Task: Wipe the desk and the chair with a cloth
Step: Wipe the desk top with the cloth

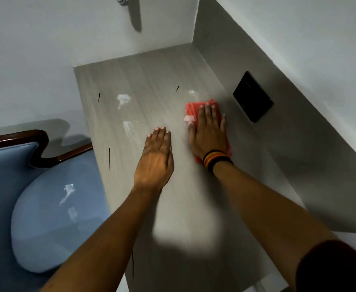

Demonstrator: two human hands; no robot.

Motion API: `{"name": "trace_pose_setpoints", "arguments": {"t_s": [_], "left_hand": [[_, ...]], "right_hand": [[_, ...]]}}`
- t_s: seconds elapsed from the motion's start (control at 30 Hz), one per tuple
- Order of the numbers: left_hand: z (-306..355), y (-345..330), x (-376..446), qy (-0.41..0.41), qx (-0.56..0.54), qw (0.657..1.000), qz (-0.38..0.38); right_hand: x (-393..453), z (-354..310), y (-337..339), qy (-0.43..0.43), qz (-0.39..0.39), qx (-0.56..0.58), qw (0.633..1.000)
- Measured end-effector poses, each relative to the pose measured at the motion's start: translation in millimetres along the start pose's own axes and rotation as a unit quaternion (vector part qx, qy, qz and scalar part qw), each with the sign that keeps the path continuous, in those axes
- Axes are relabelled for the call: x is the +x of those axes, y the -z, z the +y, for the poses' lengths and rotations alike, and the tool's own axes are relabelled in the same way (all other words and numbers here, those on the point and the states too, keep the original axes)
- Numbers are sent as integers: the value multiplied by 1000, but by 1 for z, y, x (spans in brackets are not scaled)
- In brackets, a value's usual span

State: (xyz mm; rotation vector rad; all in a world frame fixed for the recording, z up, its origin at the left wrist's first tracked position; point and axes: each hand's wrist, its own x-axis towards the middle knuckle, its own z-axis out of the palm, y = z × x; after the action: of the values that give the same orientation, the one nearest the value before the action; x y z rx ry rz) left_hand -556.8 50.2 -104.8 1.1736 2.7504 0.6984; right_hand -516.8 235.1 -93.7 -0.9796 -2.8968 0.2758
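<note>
Smeared grey desk (172,207) beside blue chair (46,228).

The desk (151,81) lies open ahead, hemmed by the wall panel (257,144) right and chair (46,207) left.

Red cloth (194,111); pale grey wood-grain surface (151,81) with white smears (123,100); blue chair (52,207), dark wood frame; wristband (216,160) striped black, orange, perhaps yellow.
</note>
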Motion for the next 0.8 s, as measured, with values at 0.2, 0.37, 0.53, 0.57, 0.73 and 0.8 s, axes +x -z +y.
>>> {"name": "trace_pose_setpoints", "arguments": {"t_s": [0.2,0.37,0.53,0.57,0.73,0.8], "left_hand": [[-1,-3,2,2,9,1000,4],[0,-4,2,1,15,1000,-7],[-3,-1,1,-8,6,1000,-11],[-2,0,0,-8,3,1000,-15],[2,1,1,4,18,1000,-23],[3,0,1,8,20,1000,-23]], "right_hand": [[-47,-4,-5,-5,39,-6,999],[31,-9,0,7,5,0,1000],[-32,6,1,2,10,0,1000],[-74,15,3,-13,12,0,1000],[-244,31,6,-39,-40,-47,997],[-231,30,5,-15,-48,-40,998]]}}
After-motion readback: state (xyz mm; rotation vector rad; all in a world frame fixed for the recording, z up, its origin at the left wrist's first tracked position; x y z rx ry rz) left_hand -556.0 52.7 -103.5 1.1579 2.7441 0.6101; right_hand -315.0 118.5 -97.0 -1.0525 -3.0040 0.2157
